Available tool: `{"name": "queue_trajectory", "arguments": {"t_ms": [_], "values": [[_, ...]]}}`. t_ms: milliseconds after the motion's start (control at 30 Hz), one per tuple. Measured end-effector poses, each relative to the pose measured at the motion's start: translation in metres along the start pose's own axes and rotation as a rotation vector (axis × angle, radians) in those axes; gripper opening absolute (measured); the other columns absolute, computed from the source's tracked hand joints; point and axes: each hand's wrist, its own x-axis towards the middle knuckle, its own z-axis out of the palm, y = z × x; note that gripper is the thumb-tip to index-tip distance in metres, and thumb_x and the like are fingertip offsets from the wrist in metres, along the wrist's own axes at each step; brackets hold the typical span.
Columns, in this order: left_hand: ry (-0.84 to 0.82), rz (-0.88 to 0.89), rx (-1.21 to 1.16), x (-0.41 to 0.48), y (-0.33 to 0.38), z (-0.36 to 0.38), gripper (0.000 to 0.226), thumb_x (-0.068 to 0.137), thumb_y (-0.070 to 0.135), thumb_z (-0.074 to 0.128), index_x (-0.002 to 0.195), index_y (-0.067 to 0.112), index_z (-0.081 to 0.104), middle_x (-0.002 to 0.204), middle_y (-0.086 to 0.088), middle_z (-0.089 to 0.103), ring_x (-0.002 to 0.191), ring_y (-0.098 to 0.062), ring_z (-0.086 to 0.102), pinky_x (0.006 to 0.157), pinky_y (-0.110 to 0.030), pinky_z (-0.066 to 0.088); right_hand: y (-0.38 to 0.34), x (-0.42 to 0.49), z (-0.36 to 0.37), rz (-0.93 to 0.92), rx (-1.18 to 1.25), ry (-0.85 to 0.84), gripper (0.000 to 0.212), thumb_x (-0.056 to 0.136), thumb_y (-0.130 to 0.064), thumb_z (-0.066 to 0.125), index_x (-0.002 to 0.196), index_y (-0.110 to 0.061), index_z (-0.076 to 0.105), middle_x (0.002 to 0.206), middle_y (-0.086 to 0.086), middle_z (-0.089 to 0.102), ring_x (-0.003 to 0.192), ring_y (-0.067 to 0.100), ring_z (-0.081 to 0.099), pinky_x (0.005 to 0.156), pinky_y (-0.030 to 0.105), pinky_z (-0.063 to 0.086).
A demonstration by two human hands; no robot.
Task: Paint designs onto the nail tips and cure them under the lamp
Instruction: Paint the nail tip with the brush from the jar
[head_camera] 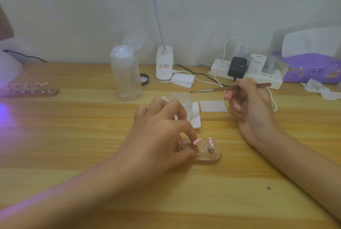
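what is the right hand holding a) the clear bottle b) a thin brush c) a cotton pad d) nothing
b: the right hand pinches a thin brush by its handle, with the tip pointing left.

wall: plain off-white, upper half | table: light wood, grain left to right, lower half, butts against wall | brown patch: upper left edge | lamp neck: white, top centre | light: soft; violet glow on table, left edge
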Motion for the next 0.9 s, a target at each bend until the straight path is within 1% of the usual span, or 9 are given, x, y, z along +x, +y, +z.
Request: {"name": "queue_trajectory", "arguments": {"t_ms": [167, 300, 367, 433, 533, 633, 700, 800, 900], "values": [[0.035, 0.02, -0.011, 0.001, 0.004, 0.004, 0.01, 0.082, 0.047, 0.073, 0.088, 0.042, 0.069, 0.099, 0.022, 0.038, 0.098, -0.005, 0.031, 0.082, -0.027, 0.018, 0.0, 0.0, 0.0, 0.003, -0.002, 0.007, 0.024, 0.101, -0.015, 0.049, 0.077, -0.015, 0.051, 0.057, 0.001, 0.062, 0.039, 0.008, 0.035, 0.037, 0.017, 0.025], [0.108, 0.106, 0.02, 0.0, 0.004, 0.006, 0.014, 0.077, 0.037, 0.082, 0.083, 0.036, 0.07, 0.097, 0.019, 0.04, 0.088, -0.005, 0.028, 0.076, -0.03, 0.019, -0.001, 0.0, 0.0, 0.011, -0.004, 0.013, 0.025, 0.101, -0.017, 0.05, 0.076, -0.016, 0.053, 0.058, 0.001, 0.062, 0.04, 0.008, 0.036, 0.037, 0.017, 0.026], [0.156, 0.15, 0.057, -0.002, 0.005, 0.006, 0.013, 0.076, 0.035, 0.083, 0.08, 0.034, 0.07, 0.095, 0.014, 0.047, 0.086, -0.008, 0.033, 0.077, -0.032, 0.024, -0.001, 0.0, 0.0, 0.009, 0.002, 0.016, 0.026, 0.101, -0.017, 0.05, 0.076, -0.017, 0.054, 0.058, 0.002, 0.062, 0.04, 0.008, 0.036, 0.037, 0.017, 0.026], [0.232, 0.219, 0.124, -0.004, 0.007, 0.008, 0.005, 0.079, 0.036, 0.075, 0.077, 0.033, 0.072, 0.093, 0.009, 0.057, 0.087, -0.011, 0.039, 0.078, -0.032, 0.029, -0.001, 0.0, 0.0, 0.008, 0.008, 0.019, 0.026, 0.101, -0.017, 0.05, 0.075, -0.017, 0.054, 0.058, 0.002, 0.062, 0.04, 0.008, 0.036, 0.037, 0.017, 0.026], [0.353, 0.32, 0.179, -0.006, 0.007, 0.004, 0.007, 0.082, 0.031, 0.07, 0.075, 0.032, 0.072, 0.093, 0.006, 0.062, 0.086, -0.013, 0.045, 0.081, -0.034, 0.032, -0.001, 0.001, 0.0, 0.012, 0.016, 0.014, 0.024, 0.101, -0.018, 0.051, 0.076, -0.017, 0.053, 0.058, 0.002, 0.062, 0.039, 0.009, 0.035, 0.036, 0.018, 0.025], [0.367, 0.34, -0.019, 0.0, 0.0, -0.021, 0.009, 0.086, 0.035, 0.067, 0.082, 0.028, 0.072, 0.105, 0.01, 0.06, 0.09, -0.01, 0.05, 0.084, -0.029, 0.038, -0.001, 0.001, 0.0, 0.014, 0.017, 0.013, 0.023, 0.1, -0.018, 0.051, 0.076, -0.018, 0.054, 0.058, 0.002, 0.062, 0.039, 0.009, 0.035, 0.036, 0.017, 0.026], [0.352, 0.29, -0.224, 0.009, -0.011, -0.039, 0.006, 0.089, 0.032, 0.069, 0.086, 0.026, 0.07, 0.109, 0.014, 0.064, 0.095, -0.009, 0.06, 0.078, -0.02, 0.042, -0.001, 0.0, 0.0, 0.002, 0.009, -0.007, 0.024, 0.1, -0.019, 0.051, 0.076, -0.018, 0.053, 0.058, 0.002, 0.062, 0.04, 0.009, 0.035, 0.037, 0.017, 0.027], [0.355, 0.14, -0.542, 0.024, -0.033, -0.05, 0.006, 0.093, 0.025, 0.07, 0.089, 0.022, 0.067, 0.096, 0.008, 0.073, 0.072, -0.012, 0.069, 0.056, -0.016, 0.044, -0.002, -0.003, 0.001, -0.048, -0.033, -0.062, 0.025, 0.102, -0.018, 0.049, 0.077, -0.017, 0.05, 0.059, 0.004, 0.063, 0.04, 0.01, 0.036, 0.04, 0.017, 0.031], [0.338, -0.002, -0.696, 0.038, -0.051, -0.044, 0.012, 0.088, 0.03, 0.069, 0.088, 0.017, 0.066, 0.084, 0.014, 0.07, 0.056, -0.006, 0.06, 0.053, -0.008, 0.039, -0.003, -0.007, 0.006, -0.122, -0.134, -0.122, 0.022, 0.097, -0.021, 0.05, 0.075, -0.02, 0.05, 0.061, 0.006, 0.065, 0.042, 0.011, 0.038, 0.042, 0.019, 0.03]]}}
